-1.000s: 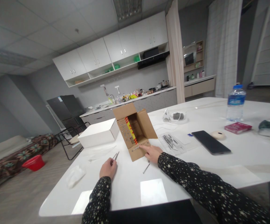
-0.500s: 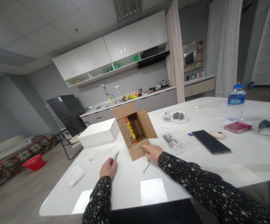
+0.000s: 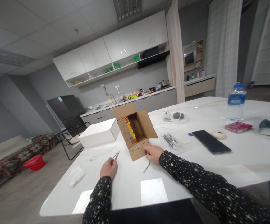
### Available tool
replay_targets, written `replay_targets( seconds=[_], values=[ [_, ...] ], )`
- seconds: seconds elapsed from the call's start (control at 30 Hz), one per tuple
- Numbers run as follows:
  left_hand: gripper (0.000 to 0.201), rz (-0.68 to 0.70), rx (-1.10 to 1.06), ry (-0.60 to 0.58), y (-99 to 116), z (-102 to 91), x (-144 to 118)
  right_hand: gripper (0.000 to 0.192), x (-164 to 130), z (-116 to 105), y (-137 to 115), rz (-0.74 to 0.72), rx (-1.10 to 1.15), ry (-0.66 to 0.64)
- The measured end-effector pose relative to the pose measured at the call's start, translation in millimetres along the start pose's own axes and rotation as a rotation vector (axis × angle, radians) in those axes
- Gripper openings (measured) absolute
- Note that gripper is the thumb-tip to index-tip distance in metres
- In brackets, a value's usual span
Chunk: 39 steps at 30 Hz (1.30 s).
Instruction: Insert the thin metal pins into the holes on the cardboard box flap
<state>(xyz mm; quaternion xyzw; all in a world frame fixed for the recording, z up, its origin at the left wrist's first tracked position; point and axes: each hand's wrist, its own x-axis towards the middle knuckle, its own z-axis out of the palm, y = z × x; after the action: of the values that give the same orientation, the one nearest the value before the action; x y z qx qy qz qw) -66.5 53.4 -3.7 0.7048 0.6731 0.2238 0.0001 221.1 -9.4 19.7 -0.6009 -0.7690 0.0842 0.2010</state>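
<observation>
White table [image 3: 130, 189], near edge toward the person; both sleeves, dark with star print, come in over that edge.

White box [image 3: 99, 133], closed, near the table's far left corner. Touching its right side: open cardboard box [image 3: 135, 130], flaps up, yellow-and-red packaging inside; its front flap lies flat toward the near edge and carries a row of small metal pins.

Right of the cardboard box, a clear plastic sheet [image 3: 172, 140] with loose metal pieces on it. Black phone [image 3: 211, 142] flat, further right. Water bottle [image 3: 236, 102] upright near the far right edge; red booklet [image 3: 238, 127] just in front of it.

Right hand [image 3: 153, 153], palm down, fingertips touching the front flap's near right corner, fingers curled close together; whether they pinch a pin, cannot tell. One loose nail [image 3: 146, 168] lies on the table just beside this hand, toward the near edge.

Left hand [image 3: 108, 167], loosely closed, pinching a pair of thin metal rods [image 3: 116, 155] that point toward the cardboard box, apart from it. Crumpled white tissue [image 3: 75, 175] near the left edge.
</observation>
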Motion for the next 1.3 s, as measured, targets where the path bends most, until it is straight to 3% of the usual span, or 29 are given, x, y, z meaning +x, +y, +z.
replay_targets(
  seconds=[0.37, 1.3],
  values=[
    [0.020, 0.001, 0.008, -0.003, 2.0, -2.6, -0.9, 0.012, -2.6, 5.4, 0.4, -0.027, -0.037, -0.111],
    [0.020, -0.007, -0.001, -0.020, -0.9, -0.2, 0.8, 0.022, -3.8, 5.1, -2.9, 0.046, -0.131, -0.086]
  ],
)
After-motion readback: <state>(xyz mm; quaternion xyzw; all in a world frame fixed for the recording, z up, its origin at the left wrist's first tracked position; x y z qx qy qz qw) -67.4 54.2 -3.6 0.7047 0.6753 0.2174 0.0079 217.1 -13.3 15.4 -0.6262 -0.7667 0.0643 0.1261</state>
